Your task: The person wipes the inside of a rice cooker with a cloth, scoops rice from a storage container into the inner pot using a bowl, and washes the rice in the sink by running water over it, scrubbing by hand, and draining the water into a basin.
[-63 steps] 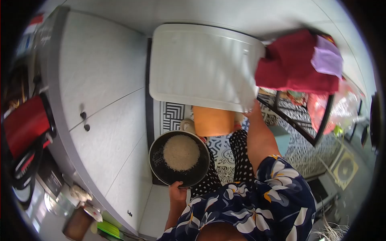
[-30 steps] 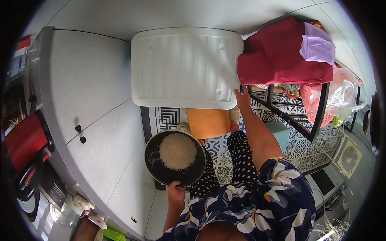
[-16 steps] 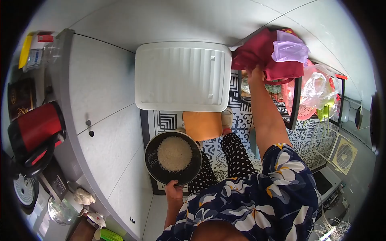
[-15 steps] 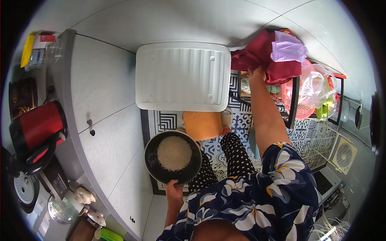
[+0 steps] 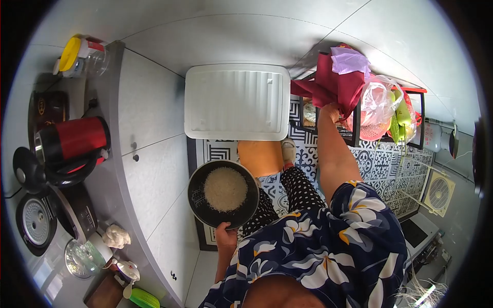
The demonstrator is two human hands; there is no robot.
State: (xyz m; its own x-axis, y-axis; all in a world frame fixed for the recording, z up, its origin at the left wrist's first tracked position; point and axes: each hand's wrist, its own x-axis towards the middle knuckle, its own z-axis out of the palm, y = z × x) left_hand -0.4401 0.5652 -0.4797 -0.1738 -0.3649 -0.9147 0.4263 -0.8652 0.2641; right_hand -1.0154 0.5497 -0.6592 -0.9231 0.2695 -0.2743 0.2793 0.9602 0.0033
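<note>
Hold the rice-cooker pot [image 5: 199, 206] level so no rice [image 5: 226, 190] spills, left fingers [image 5: 223, 227] closed on its rim, right fingers [image 5: 334, 108] gripping maroon cloth [image 5: 331, 82].

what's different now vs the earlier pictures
The right hand has left the corner of the rectangular white plastic lid and moved right to take hold of the dark red cloth, which now hangs bunched instead of spread out. Unchanged: the left hand holds the round black pot of white rice by its rim.
</note>
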